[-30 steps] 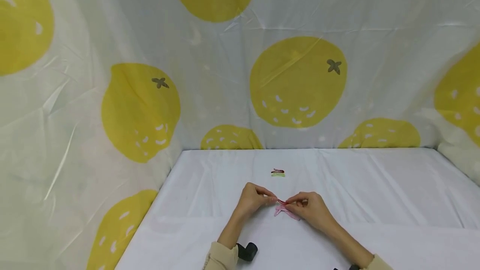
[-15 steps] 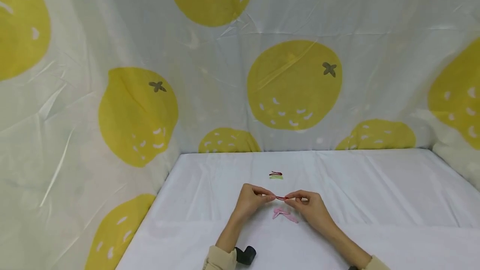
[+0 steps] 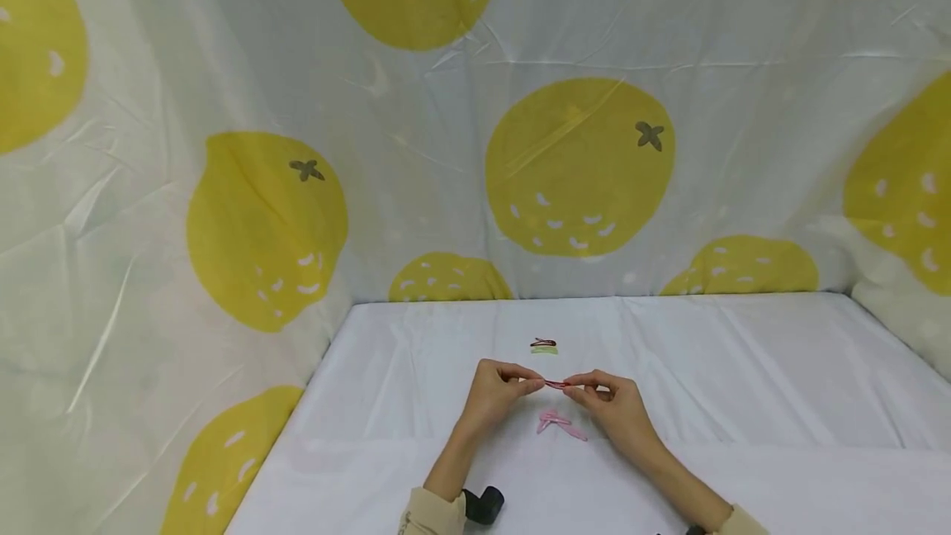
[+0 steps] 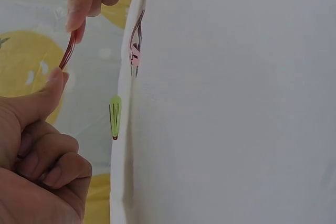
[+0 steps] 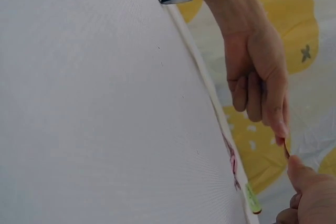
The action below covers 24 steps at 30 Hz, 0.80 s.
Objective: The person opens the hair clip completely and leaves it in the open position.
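Observation:
A thin red hair clip (image 3: 555, 385) is stretched between my two hands above the table. My left hand (image 3: 492, 396) pinches one end between thumb and index finger, and my right hand (image 3: 612, 413) pinches the other end the same way. Below them, pink hair clips (image 3: 552, 417) lie on the white cloth, overlapping at angles. Farther back a green hair clip (image 3: 545, 350) lies just in front of a dark red hair clip (image 3: 543, 343). In the left wrist view the red clip (image 4: 67, 52) looks slightly bowed, its ends covered by fingertips.
A white cloth (image 3: 386, 403) with creases covers the table. Behind and to the left hangs a pale curtain (image 3: 416, 172) printed with large yellow lemons. A black wrist camera mount (image 3: 486, 505) sits at the left cuff.
Both hands have lifted the red clip up and away from the pink clips, which stay on the cloth. Since half a second ago the hands have barely moved.

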Each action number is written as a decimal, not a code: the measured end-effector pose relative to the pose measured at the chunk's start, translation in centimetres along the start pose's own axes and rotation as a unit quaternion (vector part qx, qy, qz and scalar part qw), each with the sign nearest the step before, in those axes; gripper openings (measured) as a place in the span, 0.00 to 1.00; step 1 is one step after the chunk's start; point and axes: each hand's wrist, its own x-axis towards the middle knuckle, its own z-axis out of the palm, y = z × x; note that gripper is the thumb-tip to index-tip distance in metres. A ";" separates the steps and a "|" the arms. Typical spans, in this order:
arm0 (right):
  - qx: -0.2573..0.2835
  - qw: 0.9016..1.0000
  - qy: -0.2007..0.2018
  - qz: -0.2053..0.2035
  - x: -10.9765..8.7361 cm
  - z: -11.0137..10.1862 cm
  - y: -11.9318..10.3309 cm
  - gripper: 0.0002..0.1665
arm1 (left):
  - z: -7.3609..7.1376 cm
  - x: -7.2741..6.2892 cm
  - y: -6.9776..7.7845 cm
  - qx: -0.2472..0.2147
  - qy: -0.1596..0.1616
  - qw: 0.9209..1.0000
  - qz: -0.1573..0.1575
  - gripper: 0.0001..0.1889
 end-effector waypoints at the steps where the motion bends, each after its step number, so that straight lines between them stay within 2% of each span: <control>1: 0.001 1.000 0.002 0.003 -0.1 0.0 0.1 0.08 | 0.0 0.0 -0.1 0.001 -0.002 1.000 0.004 0.06; 5: 0.001 1.000 0.009 0.000 -0.1 0.2 0.2 0.08 | -0.1 -0.2 0.0 -0.002 -0.004 1.000 0.015 0.06; 12: 0.030 0.999 0.032 -0.026 0.9 0.1 -1.0 0.11 | -0.4 0.5 0.9 -0.025 0.028 0.998 0.048 0.05; 16: 0.036 0.998 0.034 -0.029 0.9 -0.1 -1.2 0.13 | -0.1 0.7 1.0 -0.034 0.036 0.997 0.053 0.06; 24: 0.044 0.998 0.029 -0.036 0.7 -0.2 -1.2 0.13 | 0.1 0.6 0.7 -0.038 0.019 0.998 0.050 0.08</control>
